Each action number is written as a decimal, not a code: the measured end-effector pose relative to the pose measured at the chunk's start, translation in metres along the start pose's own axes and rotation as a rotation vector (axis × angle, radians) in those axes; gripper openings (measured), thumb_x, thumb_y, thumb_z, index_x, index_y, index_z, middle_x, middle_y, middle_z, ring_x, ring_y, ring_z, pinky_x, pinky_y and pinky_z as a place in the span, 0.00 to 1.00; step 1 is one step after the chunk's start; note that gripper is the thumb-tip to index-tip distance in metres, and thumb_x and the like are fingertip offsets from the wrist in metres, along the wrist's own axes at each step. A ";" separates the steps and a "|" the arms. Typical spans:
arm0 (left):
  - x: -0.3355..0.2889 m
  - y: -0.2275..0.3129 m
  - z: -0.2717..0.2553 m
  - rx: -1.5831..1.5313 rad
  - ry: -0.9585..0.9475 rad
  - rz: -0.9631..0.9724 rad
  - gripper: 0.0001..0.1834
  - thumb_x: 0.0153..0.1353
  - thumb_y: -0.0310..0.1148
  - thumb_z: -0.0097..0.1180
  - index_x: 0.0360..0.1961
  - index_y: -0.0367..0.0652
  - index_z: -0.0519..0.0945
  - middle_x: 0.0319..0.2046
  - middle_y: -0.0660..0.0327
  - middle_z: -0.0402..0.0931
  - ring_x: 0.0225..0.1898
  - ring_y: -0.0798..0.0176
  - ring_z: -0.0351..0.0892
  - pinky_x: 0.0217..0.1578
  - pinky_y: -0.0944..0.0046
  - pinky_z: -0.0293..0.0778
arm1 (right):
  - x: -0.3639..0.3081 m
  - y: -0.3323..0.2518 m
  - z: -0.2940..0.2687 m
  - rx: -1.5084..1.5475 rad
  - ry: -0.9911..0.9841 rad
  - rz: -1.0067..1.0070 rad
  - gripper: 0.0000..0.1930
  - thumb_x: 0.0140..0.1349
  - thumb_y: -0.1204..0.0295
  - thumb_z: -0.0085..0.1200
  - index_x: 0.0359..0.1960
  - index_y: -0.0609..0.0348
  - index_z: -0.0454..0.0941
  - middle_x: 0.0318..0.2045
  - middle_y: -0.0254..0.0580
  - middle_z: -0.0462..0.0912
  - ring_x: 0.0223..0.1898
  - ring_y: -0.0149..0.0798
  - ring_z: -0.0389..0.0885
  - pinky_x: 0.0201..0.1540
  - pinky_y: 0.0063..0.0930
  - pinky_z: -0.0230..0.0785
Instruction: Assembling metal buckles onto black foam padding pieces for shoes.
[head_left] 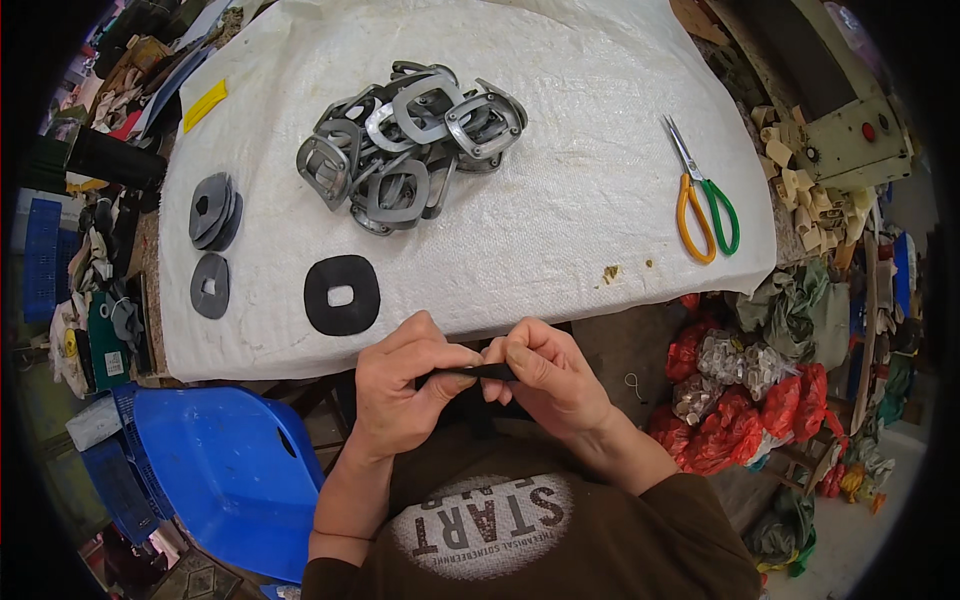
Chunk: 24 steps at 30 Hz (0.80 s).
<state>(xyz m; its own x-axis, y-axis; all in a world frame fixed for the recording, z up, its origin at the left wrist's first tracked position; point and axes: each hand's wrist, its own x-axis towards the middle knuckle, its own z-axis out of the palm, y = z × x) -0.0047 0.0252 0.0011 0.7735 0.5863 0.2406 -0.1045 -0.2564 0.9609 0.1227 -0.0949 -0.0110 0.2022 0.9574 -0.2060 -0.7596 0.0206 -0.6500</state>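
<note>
At the table's near edge, my left hand (403, 388) and my right hand (553, 378) pinch a thin black piece (488, 371) between thumbs and fingers. It appears almost edge-on, so its full outline is hidden. Just beyond my left hand lies a flat black rounded-square pad (322, 300) with a small hole in its middle. Farther left are a small stack of dark grey pads (210, 212) and a single grey pad (209, 286), also with holes. A heap of grey metal rounded frames (397, 190) sits at the far middle of the table.
Scissors (695, 205) with one orange and one green handle lie at the right on the white-covered table (580, 150). A yellow strip (205, 105) is at the far left. Left of me stands a blue plastic chair (205, 470); red bags (720, 430) lie at the right.
</note>
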 end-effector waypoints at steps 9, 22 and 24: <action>0.004 0.008 0.006 0.012 -0.115 0.087 0.10 0.40 0.22 0.63 0.28 0.40 0.81 0.18 0.65 0.71 0.21 0.68 0.65 0.22 0.72 0.63 | 0.001 0.004 -0.013 0.050 -0.214 0.170 0.08 0.63 0.69 0.46 0.32 0.61 0.66 0.29 0.42 0.75 0.27 0.31 0.74 0.30 0.20 0.67; -0.002 0.005 0.006 -0.134 0.082 -0.177 0.10 0.50 0.29 0.60 0.29 0.33 0.75 0.21 0.65 0.65 0.23 0.73 0.59 0.24 0.72 0.55 | -0.002 0.009 0.000 -0.767 0.077 -0.437 0.06 0.60 0.79 0.47 0.39 0.64 0.69 0.28 0.43 0.78 0.31 0.33 0.78 0.34 0.22 0.69; -0.002 0.002 0.003 -0.104 0.060 -0.158 0.09 0.51 0.29 0.60 0.30 0.34 0.76 0.22 0.65 0.68 0.23 0.74 0.63 0.24 0.74 0.58 | -0.005 0.011 0.001 -0.687 0.108 -0.347 0.06 0.61 0.77 0.46 0.39 0.64 0.67 0.28 0.43 0.77 0.31 0.33 0.76 0.35 0.23 0.68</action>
<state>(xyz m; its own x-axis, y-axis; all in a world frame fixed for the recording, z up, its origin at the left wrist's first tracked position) -0.0045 0.0208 0.0023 0.7471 0.6585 0.0906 -0.0516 -0.0785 0.9956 0.1124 -0.0994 -0.0167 0.4438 0.8950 0.0448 -0.0956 0.0970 -0.9907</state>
